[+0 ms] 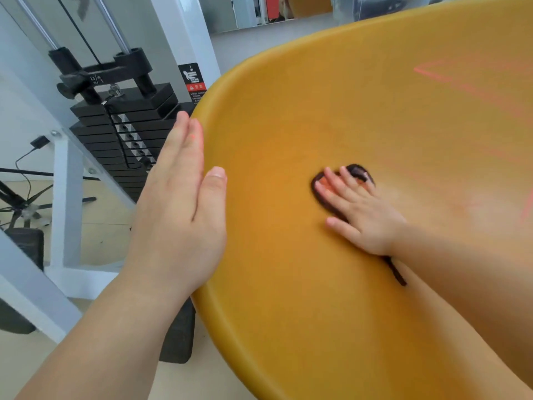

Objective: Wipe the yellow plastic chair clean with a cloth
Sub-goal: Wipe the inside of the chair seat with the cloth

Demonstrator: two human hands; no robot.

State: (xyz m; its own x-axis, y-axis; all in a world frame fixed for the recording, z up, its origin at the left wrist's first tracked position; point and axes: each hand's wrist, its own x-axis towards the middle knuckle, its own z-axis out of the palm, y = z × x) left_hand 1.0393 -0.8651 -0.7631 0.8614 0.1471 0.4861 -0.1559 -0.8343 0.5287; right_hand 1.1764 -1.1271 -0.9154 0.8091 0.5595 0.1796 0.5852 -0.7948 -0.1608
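Observation:
The yellow plastic chair (331, 105) fills the right and centre of the head view, its smooth curved shell facing me. My right hand (362, 216) lies flat on the shell with fingers spread, pressing down a small dark cloth (357, 170). Only the cloth's dark edge shows around the fingertips, plus a strip by the wrist. My left hand (180, 209) holds the chair's left rim, fingers straight along the outside and thumb over the inner side.
A black weight stack (121, 134) in a white machine frame (65, 197) stands close behind the chair's left rim. A black block (178, 339) sits on the pale floor under the rim. Cables and a stand (23, 197) are at far left.

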